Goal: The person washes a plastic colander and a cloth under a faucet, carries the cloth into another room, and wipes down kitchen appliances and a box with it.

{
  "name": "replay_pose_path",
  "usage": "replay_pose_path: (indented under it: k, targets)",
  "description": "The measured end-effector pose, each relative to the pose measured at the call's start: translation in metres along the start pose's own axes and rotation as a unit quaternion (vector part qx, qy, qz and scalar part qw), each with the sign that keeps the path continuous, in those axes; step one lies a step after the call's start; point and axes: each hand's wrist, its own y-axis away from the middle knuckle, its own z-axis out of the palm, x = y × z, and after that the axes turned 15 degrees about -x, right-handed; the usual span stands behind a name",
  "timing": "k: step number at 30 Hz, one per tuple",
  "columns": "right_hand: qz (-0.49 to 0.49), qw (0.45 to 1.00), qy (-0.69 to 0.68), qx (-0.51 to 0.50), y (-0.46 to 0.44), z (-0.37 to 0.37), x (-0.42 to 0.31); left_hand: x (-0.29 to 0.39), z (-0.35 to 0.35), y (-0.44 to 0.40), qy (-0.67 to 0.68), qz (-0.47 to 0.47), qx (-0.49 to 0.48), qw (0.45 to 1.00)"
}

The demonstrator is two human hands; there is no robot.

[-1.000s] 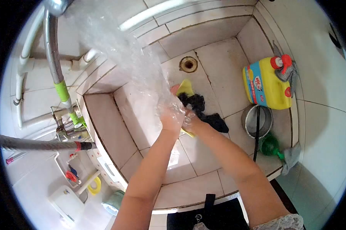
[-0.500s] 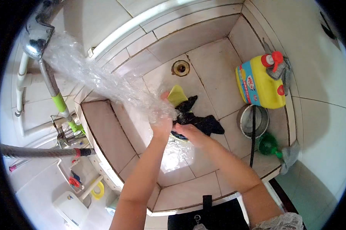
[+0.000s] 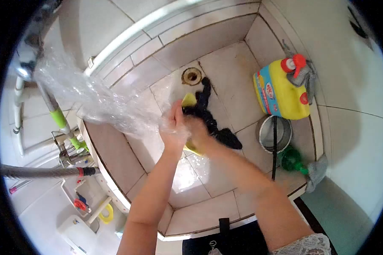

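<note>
Under a splashing stream of water [image 3: 94, 97], my left hand [image 3: 173, 129] is closed on a flat yellow piece [image 3: 189, 100]; whether it is plastic or cloth I cannot tell. My right hand [image 3: 196, 134], smeared by motion, presses close beside it, closed on wet black cloth [image 3: 203, 112]. The black cloth sprawls over the tiled floor of the basin, one end near the drain and a bunched end to the right. A second bit of yellow shows below my right hand. Water and blur hide most of the fingers.
A tiled basin [image 3: 225, 85] with a drain [image 3: 192, 76] surrounds my hands. Along its right side stand a yellow jug [image 3: 283, 91], a metal pot [image 3: 266, 135], a green bottle [image 3: 291, 159] and a grey rag [image 3: 316, 173]. A faucet [image 3: 26, 63] is at upper left.
My right hand has moved left and up, against my left hand. The black cloth now stretches up toward the drain. The whole view has shifted slightly.
</note>
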Motion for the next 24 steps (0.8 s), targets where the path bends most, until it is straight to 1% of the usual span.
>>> replay_pose_path:
  k: [1,2,3,4,5,6,7,9,10,12,13,14,16,17,18,19,20,21,22,24]
  targets:
    - [0.044,0.998,-0.042,0.003,-0.003,0.017,0.002,0.001,0.001,0.002,-0.005,-0.005,-0.006,1.0]
    - [0.087,0.993,-0.083,0.008,-0.003,0.027,-0.01,0.005,-0.001,0.005,-0.094,0.011,0.017,0.995]
    - [0.064,0.997,-0.031,0.015,0.004,0.028,-0.013,0.007,-0.004,0.004,-0.053,0.001,0.017,0.998]
    - [0.035,0.982,-0.183,-0.033,0.007,0.026,-0.011,0.008,-0.006,0.007,-0.01,-0.013,0.013,1.0]
    - [0.005,0.941,-0.329,-0.076,0.01,0.009,-0.018,0.011,-0.006,0.006,0.035,-0.023,0.008,0.999]
    - [-0.027,0.877,-0.465,-0.114,0.007,-0.005,-0.019,0.005,-0.003,0.003,0.08,-0.008,0.017,0.997]
    - [-0.052,0.847,-0.522,-0.086,0.0,-0.011,-0.012,-0.001,-0.002,0.001,0.057,-0.006,0.016,0.998]
    - [-0.096,0.769,-0.632,-0.034,-0.017,-0.01,0.009,0.001,-0.004,-0.002,0.007,-0.012,0.015,1.0]
    - [-0.09,0.897,-0.433,0.003,-0.025,-0.005,0.018,0.006,0.002,-0.001,0.078,-0.035,0.028,0.996]
    - [-0.053,0.955,-0.288,0.04,-0.021,0.014,0.006,0.004,0.003,-0.001,0.011,-0.039,0.019,0.999]
    - [-0.024,0.983,-0.182,0.026,-0.012,0.017,-0.001,0.005,0.002,-0.002,-0.02,-0.037,0.016,0.999]
    - [0.004,0.997,-0.072,0.013,-0.003,0.019,-0.009,0.002,0.002,-0.002,0.003,-0.04,0.02,0.999]
    - [-0.01,0.997,0.023,0.075,-0.006,0.04,-0.002,-0.007,0.0,0.0,0.052,-0.043,0.029,0.997]
    - [-0.014,0.994,-0.108,0.008,-0.004,0.025,0.002,-0.003,0.0,0.002,0.063,-0.036,0.028,0.997]
    - [-0.026,0.957,-0.285,-0.054,-0.004,0.01,0.007,0.001,0.001,0.004,0.073,-0.031,0.027,0.996]
    - [-0.042,0.898,-0.43,-0.086,-0.004,0.0,0.01,0.002,0.001,0.005,0.083,-0.027,0.026,0.996]
    - [-0.062,0.837,-0.536,-0.089,-0.005,-0.007,0.012,0.002,0.001,0.004,0.065,-0.013,0.029,0.997]
    - [-0.105,0.781,-0.612,-0.064,-0.006,-0.013,0.017,0.003,0.001,0.003,0.048,-0.002,0.031,0.998]
    - [-0.094,0.824,-0.558,-0.037,-0.01,-0.01,0.017,0.001,0.001,0.003,0.029,0.008,0.031,0.999]
    - [-0.072,0.894,-0.441,0.018,-0.018,0.0,0.011,-0.004,0.003,-0.004,-0.006,-0.03,0.022,0.999]
